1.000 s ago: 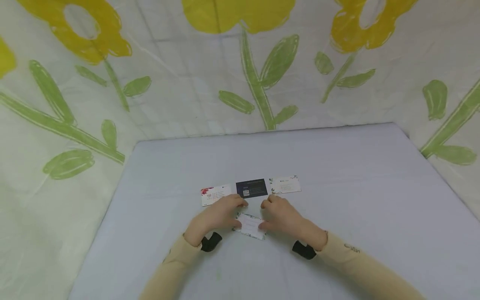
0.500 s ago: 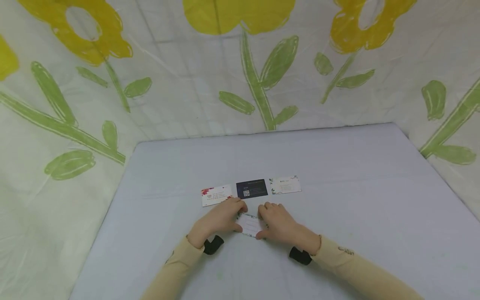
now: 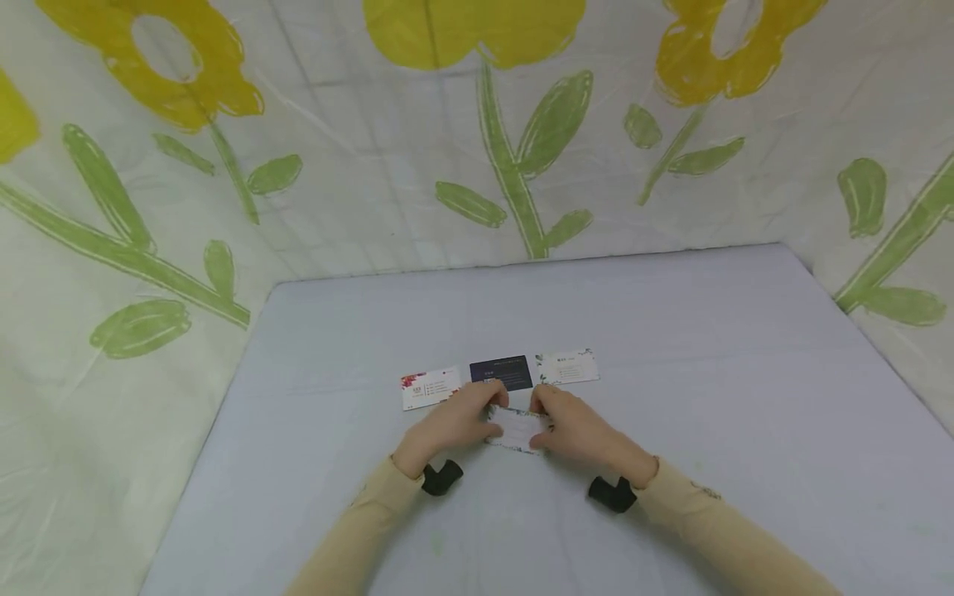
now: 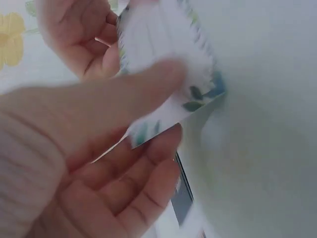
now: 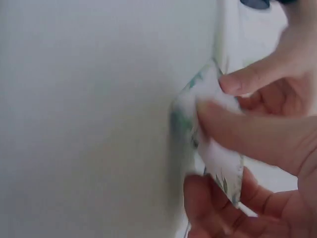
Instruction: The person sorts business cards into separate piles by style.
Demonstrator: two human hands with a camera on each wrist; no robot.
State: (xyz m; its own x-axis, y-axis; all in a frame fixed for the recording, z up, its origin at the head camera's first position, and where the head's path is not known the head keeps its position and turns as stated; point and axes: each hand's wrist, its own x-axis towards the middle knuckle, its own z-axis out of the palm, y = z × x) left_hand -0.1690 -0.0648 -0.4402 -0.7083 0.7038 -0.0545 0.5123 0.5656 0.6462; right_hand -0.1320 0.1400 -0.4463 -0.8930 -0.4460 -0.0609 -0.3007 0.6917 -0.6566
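Between both hands is a white business card (image 3: 517, 429) with a green and blue leafy border. My left hand (image 3: 456, 418) pinches its left end, thumb across the printed face and fingers behind, as the left wrist view of the card (image 4: 143, 39) shows. At the other end my right hand (image 3: 577, 424) pinches the card (image 5: 220, 156) the same way. The card is tilted, with its face toward me. Just beyond the hands lie a white card with red flowers (image 3: 428, 389), a dark card (image 3: 501, 372) and a white card with green leaves (image 3: 568, 367).
The three cards form a row on the table, which has a pale cloth (image 3: 708, 348). A white curtain (image 3: 358, 182) with painted yellow flowers hangs behind the far edge. Black wrist mounts (image 3: 443, 478) sit under both wrists.
Both hands and the leafy-bordered card have moved away from me and slightly right, closer to the row. The right hand has shifted its grip on the card's right end. The row stays put.
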